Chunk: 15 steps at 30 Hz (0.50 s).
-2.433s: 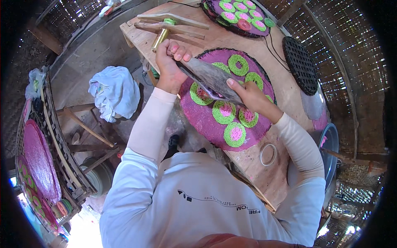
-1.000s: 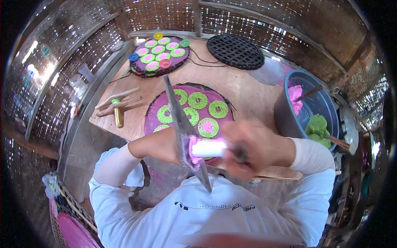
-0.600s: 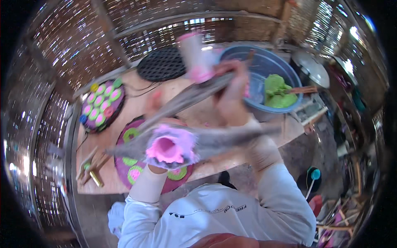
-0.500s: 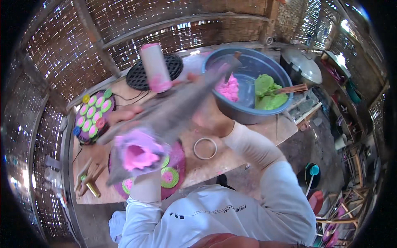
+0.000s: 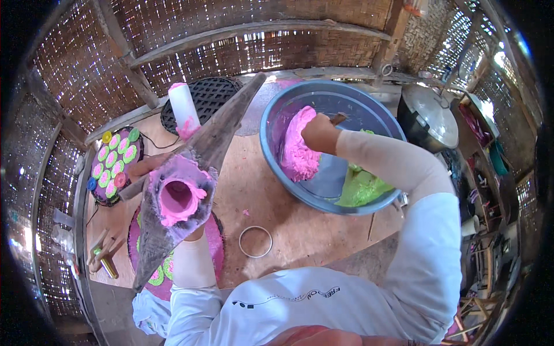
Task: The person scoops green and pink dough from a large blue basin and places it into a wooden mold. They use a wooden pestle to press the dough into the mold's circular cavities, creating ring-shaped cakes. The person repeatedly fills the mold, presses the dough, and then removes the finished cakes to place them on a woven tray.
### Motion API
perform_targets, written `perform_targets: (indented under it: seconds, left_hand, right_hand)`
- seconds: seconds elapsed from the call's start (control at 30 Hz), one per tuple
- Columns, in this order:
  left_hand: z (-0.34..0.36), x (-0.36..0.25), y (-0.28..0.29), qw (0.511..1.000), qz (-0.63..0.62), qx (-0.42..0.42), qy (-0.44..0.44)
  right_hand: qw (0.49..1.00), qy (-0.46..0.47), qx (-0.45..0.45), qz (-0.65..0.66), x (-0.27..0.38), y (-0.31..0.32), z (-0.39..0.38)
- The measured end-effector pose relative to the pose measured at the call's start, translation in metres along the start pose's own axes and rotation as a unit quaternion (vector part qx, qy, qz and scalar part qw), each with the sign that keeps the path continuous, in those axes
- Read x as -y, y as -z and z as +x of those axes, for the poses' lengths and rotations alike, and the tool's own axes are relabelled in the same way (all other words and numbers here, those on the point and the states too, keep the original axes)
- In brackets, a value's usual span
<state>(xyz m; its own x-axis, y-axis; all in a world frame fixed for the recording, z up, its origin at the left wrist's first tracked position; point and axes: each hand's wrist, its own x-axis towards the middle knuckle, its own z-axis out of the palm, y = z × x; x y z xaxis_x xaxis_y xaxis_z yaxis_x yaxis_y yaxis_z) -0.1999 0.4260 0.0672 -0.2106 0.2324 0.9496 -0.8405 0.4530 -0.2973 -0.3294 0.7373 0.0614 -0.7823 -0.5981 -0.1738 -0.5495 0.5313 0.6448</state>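
Note:
My left hand (image 5: pixel 145 167) is closed on a long wooden press (image 5: pixel 226 124), which is tilted over the table. Its round opening is smeared with pink dough (image 5: pixel 173 220), and the hollow inside looks dark. Over in the blue basin (image 5: pixel 266 141), my right hand (image 5: pixel 320 134) grips a short wooden handle (image 5: pixel 339 119) at the pink dough mass (image 5: pixel 299 153). The handle's lower end is hidden. Green dough (image 5: pixel 360 189) lies in the basin's near right, partly behind my right forearm. Below the press is a round purple mat (image 5: pixel 214 251) with green and pink pieces on it.
A white cylinder (image 5: pixel 183 106) with pink ends stands by a black grid disc (image 5: pixel 213 89). A metal ring (image 5: pixel 255 241) lies mid-table (image 5: pixel 234 190). At left are a tray of pink-green pieces (image 5: pixel 111 173) and wooden tongs (image 5: pixel 103 251). A lidded pot (image 5: pixel 427 118) stands right.
My right hand has moved from beside the press into the basin, onto the handle at the pink dough. The press, blurred before, is now steadier in my left hand. The view has shifted.

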Motion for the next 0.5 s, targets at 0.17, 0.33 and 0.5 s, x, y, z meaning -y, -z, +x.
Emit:
perform_targets:
  seconds: [0.17,0.33,0.5]
  left_hand:
    - [0.05,0.027,0.009,0.875,0.454,0.029,-0.168]
    - [0.028,0.026,-0.013,0.798,0.521,0.016,-0.303]
    - [0.009,0.02,-0.013,0.842,0.468,0.044,-0.266]
  right_hand:
    - [0.999,0.04,-0.007,0.03,-0.05,0.098,-0.027]
    - [0.993,-0.033,-0.08,0.083,-0.11,0.034,0.001]
    - [0.988,-0.051,-0.091,0.116,-0.124,-0.021,0.031]
